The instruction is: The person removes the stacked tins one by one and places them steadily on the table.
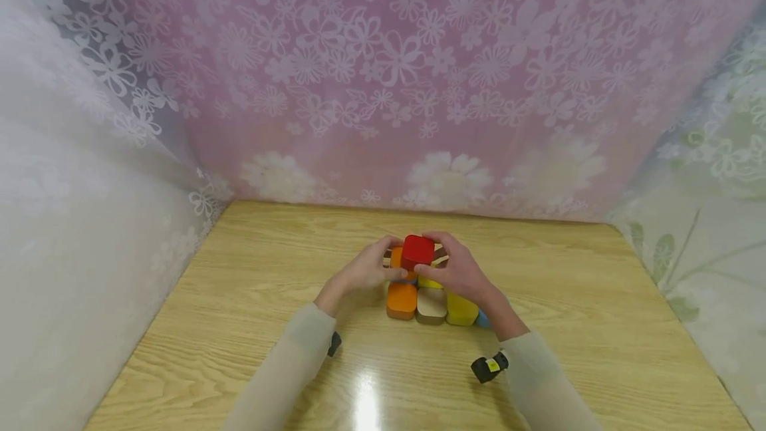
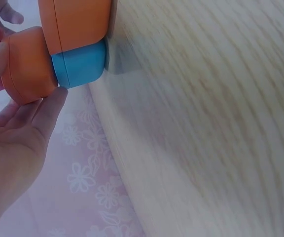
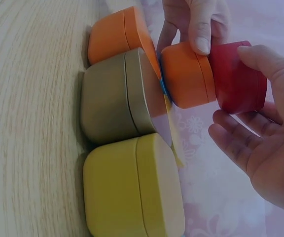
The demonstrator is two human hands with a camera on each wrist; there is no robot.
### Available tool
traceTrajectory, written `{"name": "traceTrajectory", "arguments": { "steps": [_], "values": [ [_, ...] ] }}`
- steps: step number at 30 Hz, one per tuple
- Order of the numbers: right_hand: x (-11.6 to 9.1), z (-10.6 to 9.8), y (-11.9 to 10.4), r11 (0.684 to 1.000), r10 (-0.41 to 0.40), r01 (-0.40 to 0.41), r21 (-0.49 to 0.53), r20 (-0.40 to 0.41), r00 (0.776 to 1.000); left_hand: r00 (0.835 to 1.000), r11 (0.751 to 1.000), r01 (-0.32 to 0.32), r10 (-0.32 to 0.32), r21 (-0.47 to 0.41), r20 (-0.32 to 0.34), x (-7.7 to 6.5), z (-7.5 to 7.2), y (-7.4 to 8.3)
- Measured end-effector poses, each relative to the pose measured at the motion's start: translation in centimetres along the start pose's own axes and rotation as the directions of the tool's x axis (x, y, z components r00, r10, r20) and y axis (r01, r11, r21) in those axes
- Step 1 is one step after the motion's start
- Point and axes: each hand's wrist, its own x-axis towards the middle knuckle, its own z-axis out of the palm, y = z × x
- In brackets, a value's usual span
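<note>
My right hand (image 1: 459, 273) pinches a small red box (image 1: 417, 250) with rounded corners and a lid seam, thumb on one side and fingers on the other. Right under the red box sits an orange box (image 3: 181, 76), gripped between the thumb and fingers of my left hand (image 1: 366, 269). In the left wrist view this orange box rests over a blue box (image 2: 83, 64), and a left fingertip lies at the blue one's edge. Nearer to me stand a second orange box (image 1: 401, 301), a greyish-beige box (image 1: 431, 306) and a yellow box (image 1: 461, 310), side by side.
Behind the beige box another yellow box (image 1: 429, 282) shows in part. A light blue box (image 1: 485, 318) stands at the row's right end, partly covered by my right forearm. The wooden table (image 1: 269, 245) meets a pink flowered curtain (image 1: 371, 98) at the back.
</note>
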Motion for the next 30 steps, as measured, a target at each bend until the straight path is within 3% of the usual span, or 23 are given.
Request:
{"name": "traceTrajectory", "arguments": {
  "steps": [9, 16, 30],
  "values": [
    [-1.1, -0.8, 0.4, 1.000, 0.009, -0.009, 0.008, -0.014, 1.000, 0.999, 0.999, 0.032, -0.032, -0.007, 0.004, 0.0, 0.2, 0.0],
    [-2.0, -1.6, 0.6, 0.997, 0.072, -0.072, -0.007, -0.038, 0.997, 1.000, 1.000, 0.025, -0.025, -0.006, 0.001, -0.1, 0.3, 0.2],
    [-3.5, -3.3, 2.0, 0.992, 0.122, -0.121, 0.019, -0.071, 0.990, 0.999, 0.999, 0.045, -0.045, -0.029, 0.000, -0.1, 0.6, 0.3]
  ]
}}
